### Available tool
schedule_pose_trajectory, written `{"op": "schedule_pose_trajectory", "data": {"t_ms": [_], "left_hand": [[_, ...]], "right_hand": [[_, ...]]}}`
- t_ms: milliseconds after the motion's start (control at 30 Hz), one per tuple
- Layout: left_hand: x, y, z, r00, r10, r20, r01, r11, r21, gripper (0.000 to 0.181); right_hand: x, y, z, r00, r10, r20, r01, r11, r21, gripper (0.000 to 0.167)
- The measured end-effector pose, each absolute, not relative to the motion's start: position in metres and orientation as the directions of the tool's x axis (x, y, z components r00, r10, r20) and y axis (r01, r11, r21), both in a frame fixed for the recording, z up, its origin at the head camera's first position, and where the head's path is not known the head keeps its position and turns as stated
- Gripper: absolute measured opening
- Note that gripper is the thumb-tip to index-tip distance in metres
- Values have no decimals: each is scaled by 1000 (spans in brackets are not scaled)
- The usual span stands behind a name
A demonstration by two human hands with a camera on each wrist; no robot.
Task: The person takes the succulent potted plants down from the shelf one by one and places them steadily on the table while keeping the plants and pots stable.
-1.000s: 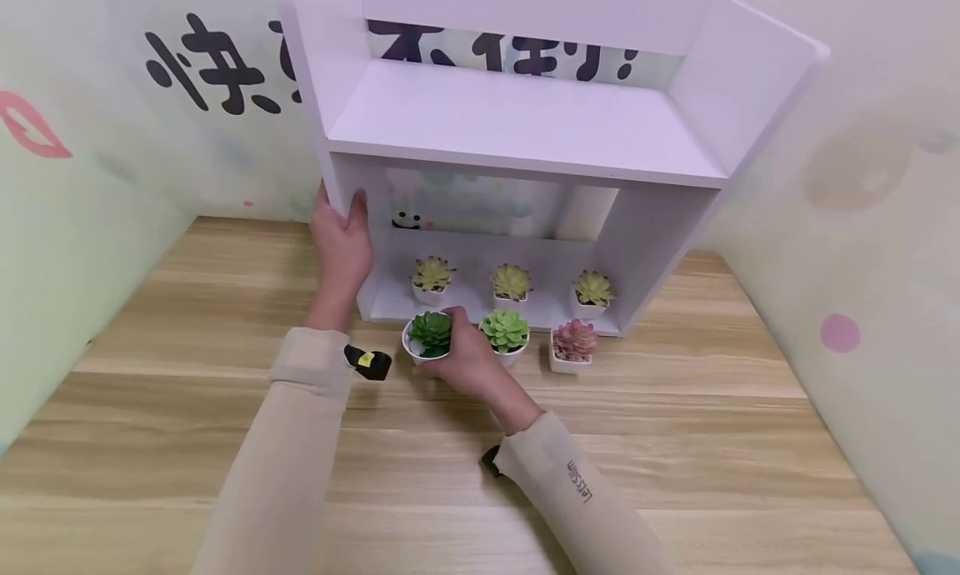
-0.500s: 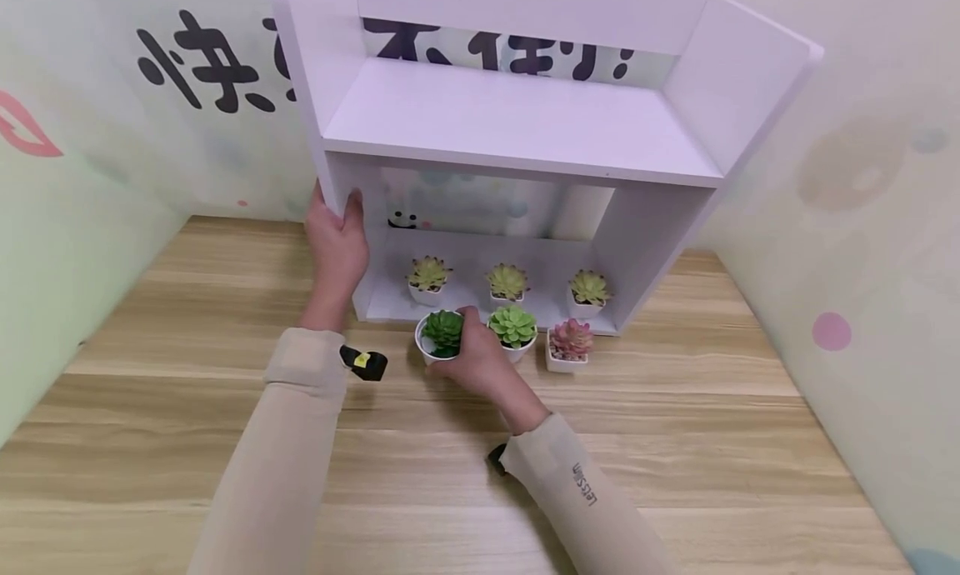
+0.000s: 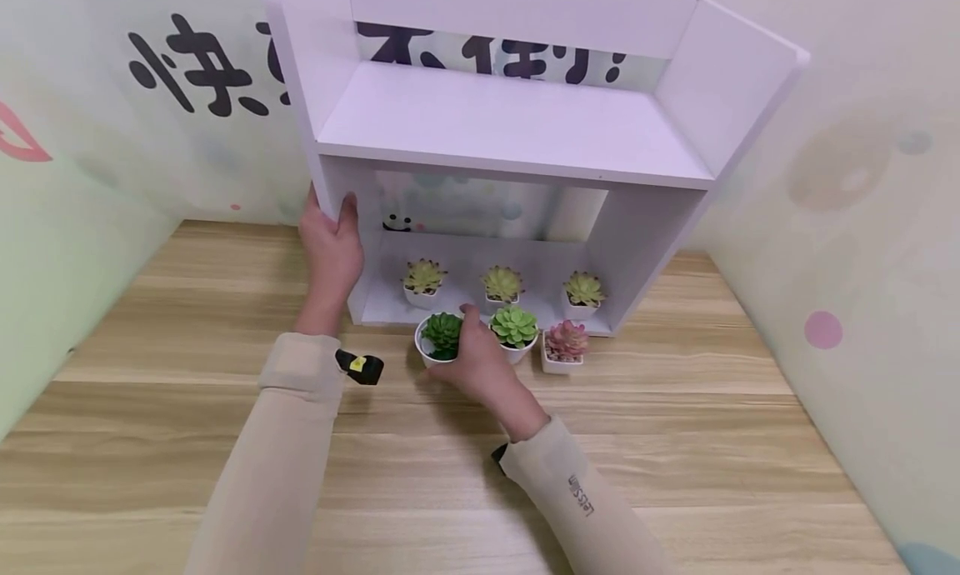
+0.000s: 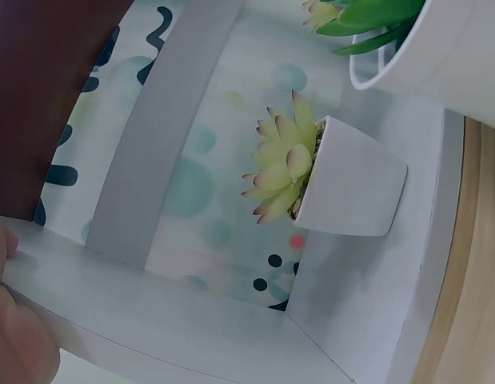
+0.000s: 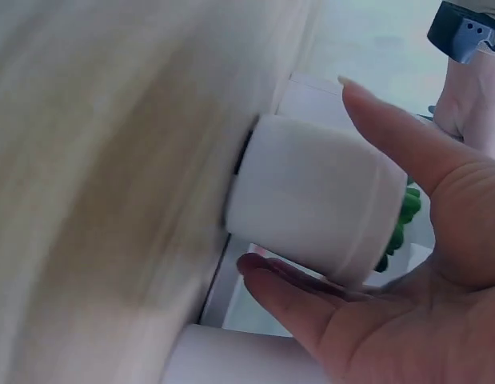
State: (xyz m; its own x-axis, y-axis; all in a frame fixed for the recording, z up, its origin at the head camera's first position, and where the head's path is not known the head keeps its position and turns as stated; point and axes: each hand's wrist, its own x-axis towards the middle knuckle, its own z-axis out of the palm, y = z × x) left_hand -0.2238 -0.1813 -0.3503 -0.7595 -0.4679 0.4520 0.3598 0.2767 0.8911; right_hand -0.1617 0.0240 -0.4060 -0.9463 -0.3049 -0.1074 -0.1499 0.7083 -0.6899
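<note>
Right hand (image 3: 487, 362) gripping dark green succulent (image 3: 441, 333) by its white pot (image 5: 307, 196), thumb and fingers opposed. Head view: succulent at hand's 10 o'clock, light green succulent (image 3: 514, 325) at its 3. Left hand (image 3: 332, 254) grips white shelf (image 3: 510, 121) at shelf's 8 o'clock.

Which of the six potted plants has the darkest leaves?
The front row's leftmost plant, in the right hand; the light green one, pink one and three yellow-green ones are all paler.
</note>
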Motion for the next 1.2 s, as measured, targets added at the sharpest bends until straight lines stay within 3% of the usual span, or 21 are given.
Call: {"op": "schedule_pose_trajectory", "data": {"t_ms": [267, 500, 733, 967, 1200], "left_hand": [[-224, -182, -351, -760, -463, 455, 363, 278, 889, 42], [-224, -182, -351, -761, -453, 465, 373, 281, 884, 42], [-224, -182, -352, -761, -460, 456, 365, 278, 889, 41], [-224, -182, -352, -769, -459, 445, 364, 259, 895, 42], [-223, -181, -351, -772, -460, 438, 361, 251, 898, 42]], "right_hand": [[-154, 32, -377, -943, -311, -116, -175, 763, -622, 112], [-158, 62, -345, -941, -336, 35, -274, 696, -664, 91], [-180, 102, -340, -942, -294, 164, -326, 676, -661, 71], [-201, 139, -345, -972, -193, 136, -234, 717, -656, 74], [-214, 168, -357, -977, -171, 127, -212, 724, -656, 78]]}}
